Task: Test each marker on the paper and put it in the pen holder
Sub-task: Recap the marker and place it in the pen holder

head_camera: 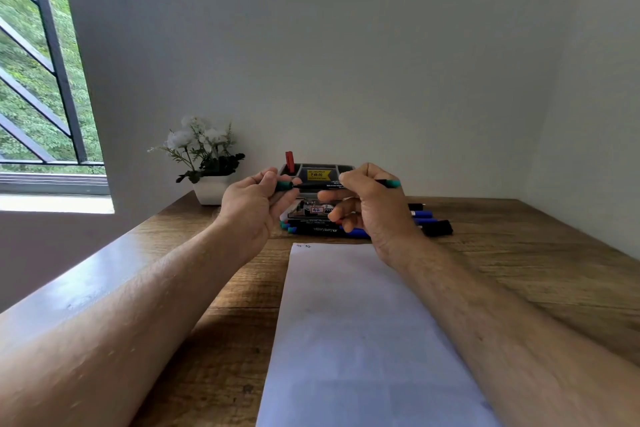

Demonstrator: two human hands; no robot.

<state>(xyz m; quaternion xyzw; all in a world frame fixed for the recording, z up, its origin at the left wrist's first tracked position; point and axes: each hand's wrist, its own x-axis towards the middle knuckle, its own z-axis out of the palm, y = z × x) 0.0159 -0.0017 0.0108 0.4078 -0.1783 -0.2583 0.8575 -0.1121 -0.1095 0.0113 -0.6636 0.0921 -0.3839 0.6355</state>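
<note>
Wooden counter [519, 253] against a plain pale wall, window with dark bars at 9 o'clock, potted white flowers [204, 156] at 11 o'clock of the counter. White paper [360, 340] lies lengthwise down the counter centre, with two small marks at its far left corner.

Item under test: green-capped marker [311, 185], held raised above the counter at 12 o'clock of the paper, in front of the pen holder. Long axis runs level, 9 to 3 o'clock. Green cap end points to 9 o'clock; green tail end projects past the right hand at 3 o'clock.

Left hand [258, 201]: palm turned inward, fingers curled, fingertips pinching the cap end. Right hand [367, 204]: thumb and forefinger closed around the dark barrel, remaining fingers loosely bent below it and clear of it. Whether the cap is seated or partly drawn cannot be told.

Pen holder [317, 173]: dark, compartmented, yellow price label on its front, standing at the far edge. Red marker [290, 161] stands upright in its left compartment.

Loose markers [424, 218], blue and black, lie side by side on the counter between holder and paper, axes 9 to 3 o'clock, partly hidden by the right hand.
</note>
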